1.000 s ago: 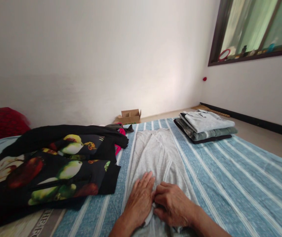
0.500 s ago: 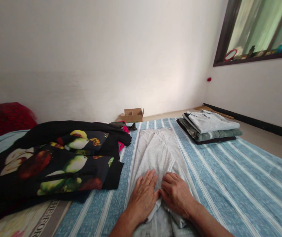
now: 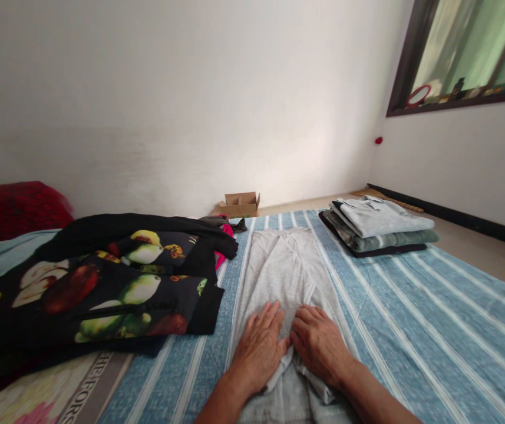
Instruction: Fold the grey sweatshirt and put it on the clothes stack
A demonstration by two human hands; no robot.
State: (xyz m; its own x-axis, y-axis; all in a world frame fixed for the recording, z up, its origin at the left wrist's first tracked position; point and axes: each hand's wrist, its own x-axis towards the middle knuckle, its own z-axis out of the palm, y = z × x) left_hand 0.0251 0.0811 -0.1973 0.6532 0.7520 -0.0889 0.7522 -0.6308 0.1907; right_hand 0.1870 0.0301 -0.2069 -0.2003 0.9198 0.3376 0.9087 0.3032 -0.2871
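A light grey garment (image 3: 285, 268) lies lengthwise on a blue striped sheet (image 3: 415, 330), reaching away from me. Both my hands rest on its near part, side by side. My left hand (image 3: 258, 347) lies flat with the fingers stretched forward. My right hand (image 3: 320, 344) presses down beside it, fingers slightly bent and apart. A fold of the grey cloth bunches up between the two hands and under my thumbs.
A black cloth with a fruit print (image 3: 97, 282) is spread at the left, with a pink item (image 3: 221, 259) under its edge. A stack of folded clothes (image 3: 378, 227) sits at the far right. A cardboard box (image 3: 238, 204) stands by the wall, a red cushion (image 3: 13, 206) at far left.
My right hand has uncurled from a pinch and now lies flatter on the garment. Both hands have slid a little forward along it.
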